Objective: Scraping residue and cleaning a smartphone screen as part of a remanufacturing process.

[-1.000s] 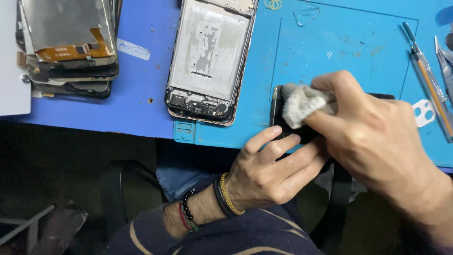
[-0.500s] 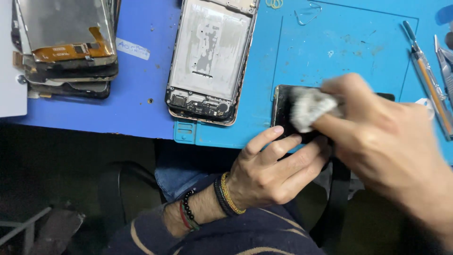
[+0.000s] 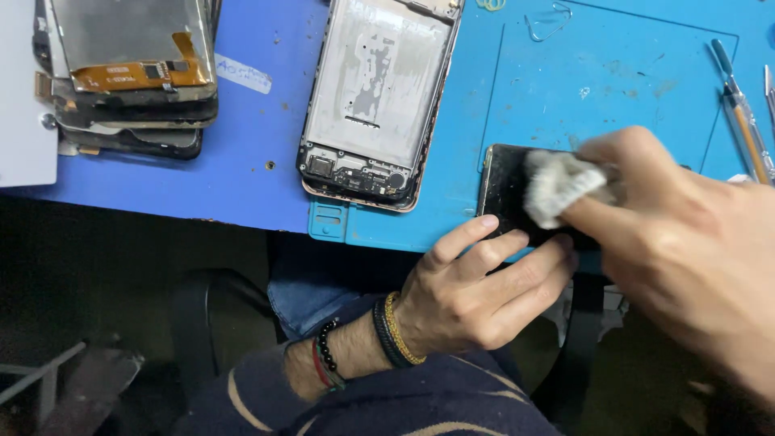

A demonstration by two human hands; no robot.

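- Right now we pinch 1 white cloth wad (image 3: pixel 557 184) in our right hand (image 3: pixel 686 234) fingers, pressed on 1 dark phone screen (image 3: pixel 507 190) at the surface (image 3: pixel 242 145) edge.
- Our left hand (image 3: pixel 476 295) fingers, pressed together, brace its near edge; its long axis runs away from us.
- We count 1 opened phone frame (image 3: pixel 375 97) and 1 stack of screen parts (image 3: pixel 129 73) to the left.

- I see a dark phone screen panel (image 3: pixel 504 190) lying flat at the near edge of the turquoise mat, glossy and smudged.
- A crumpled white cloth (image 3: pixel 557 184) presses on its surface.
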